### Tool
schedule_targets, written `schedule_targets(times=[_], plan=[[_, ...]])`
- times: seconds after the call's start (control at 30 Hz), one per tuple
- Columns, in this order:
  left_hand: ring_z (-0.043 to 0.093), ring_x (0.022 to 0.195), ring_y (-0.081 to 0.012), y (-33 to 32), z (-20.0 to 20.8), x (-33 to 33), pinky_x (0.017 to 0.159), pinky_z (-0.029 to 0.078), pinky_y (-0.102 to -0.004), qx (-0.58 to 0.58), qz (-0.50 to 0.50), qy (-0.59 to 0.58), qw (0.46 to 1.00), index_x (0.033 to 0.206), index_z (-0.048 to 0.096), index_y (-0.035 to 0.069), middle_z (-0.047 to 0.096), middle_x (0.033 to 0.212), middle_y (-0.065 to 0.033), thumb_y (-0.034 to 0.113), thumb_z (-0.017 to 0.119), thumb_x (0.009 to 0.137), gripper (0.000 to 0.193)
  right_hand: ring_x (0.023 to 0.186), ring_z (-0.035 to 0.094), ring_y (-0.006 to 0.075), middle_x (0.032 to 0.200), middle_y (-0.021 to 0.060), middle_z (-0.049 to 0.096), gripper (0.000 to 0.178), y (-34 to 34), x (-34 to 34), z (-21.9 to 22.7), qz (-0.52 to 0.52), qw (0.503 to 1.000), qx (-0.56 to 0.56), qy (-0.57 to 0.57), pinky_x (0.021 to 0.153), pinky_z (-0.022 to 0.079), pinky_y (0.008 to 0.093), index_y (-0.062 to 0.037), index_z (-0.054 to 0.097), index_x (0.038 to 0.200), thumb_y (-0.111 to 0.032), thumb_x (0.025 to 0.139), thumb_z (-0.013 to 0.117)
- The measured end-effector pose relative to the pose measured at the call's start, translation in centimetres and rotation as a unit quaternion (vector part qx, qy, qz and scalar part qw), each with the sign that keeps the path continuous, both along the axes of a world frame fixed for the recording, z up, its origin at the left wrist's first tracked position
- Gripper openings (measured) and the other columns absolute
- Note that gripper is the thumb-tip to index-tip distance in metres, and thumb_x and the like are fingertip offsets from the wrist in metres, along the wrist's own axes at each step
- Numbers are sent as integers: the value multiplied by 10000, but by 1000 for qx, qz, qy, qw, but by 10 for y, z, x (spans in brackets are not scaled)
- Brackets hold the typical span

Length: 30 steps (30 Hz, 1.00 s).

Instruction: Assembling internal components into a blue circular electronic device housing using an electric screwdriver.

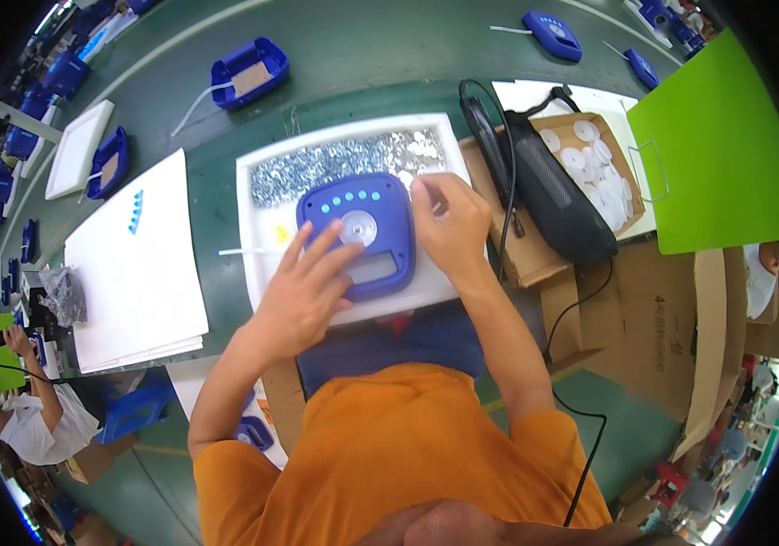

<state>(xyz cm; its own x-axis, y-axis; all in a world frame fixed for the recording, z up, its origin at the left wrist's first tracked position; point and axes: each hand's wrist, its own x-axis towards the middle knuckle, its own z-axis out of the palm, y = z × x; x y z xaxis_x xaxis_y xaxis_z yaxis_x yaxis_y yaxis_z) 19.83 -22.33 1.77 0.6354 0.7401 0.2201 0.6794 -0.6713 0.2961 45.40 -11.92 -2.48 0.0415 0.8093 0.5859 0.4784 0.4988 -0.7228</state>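
Observation:
A blue plastic housing (386,202) lies tilted on the white foam tray (255,273) in front of me. It has a row of small light-blue dots, a clear round disc (358,227) at its middle and a rectangular window below. A white cable (242,252) sticks out to its left. My left hand (296,296) has its fingers spread over the housing's lower left side, fingertips close to the disc. Beside the housing's right edge, my right hand (455,218) has curled fingers and thumb brought together; whatever they pinch is too small to make out.
Silver screws (316,168) and shiny round pieces (415,150) fill the tray's far side. To the right are a black mesh speaker-like case (553,177) with a cable and a box of white discs (594,168). White sheets (139,282) lie left; blue housings (257,77) sit beyond.

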Motion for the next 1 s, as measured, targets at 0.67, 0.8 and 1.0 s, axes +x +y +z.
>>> schedule_targets(times=[0.67, 0.8, 1.0], plan=[[452, 1636, -418, 336, -38, -47, 1356, 317, -643, 173, 356, 136, 908, 1518, 664, 49, 607, 1651, -193, 381, 899, 912, 730, 639, 730, 201, 817, 91, 765, 43, -9, 3, -3, 53, 997, 44, 19, 568, 548, 325, -24, 792, 969, -40, 990, 826], [534, 1520, -490, 302, -58, -92, 1328, 269, -753, 168, 423, 257, 852, 1316, 799, 26, 723, 1427, -224, 234, 760, 956, 418, 630, 725, 197, 813, 91, 762, 46, -7, 1, -3, 68, 996, 41, 30, 574, 559, 328, -25, 794, 970, -42, 985, 834], [713, 1371, -300, 286, -62, -128, 1370, 276, -724, 110, 426, 257, 860, 1234, 843, 107, 825, 1210, -86, 195, 767, 1029, 235, 627, 721, 208, 820, 92, 764, 49, -9, 0, -1, 95, 994, 47, 10, 584, 571, 332, -28, 795, 972, -43, 981, 840]])
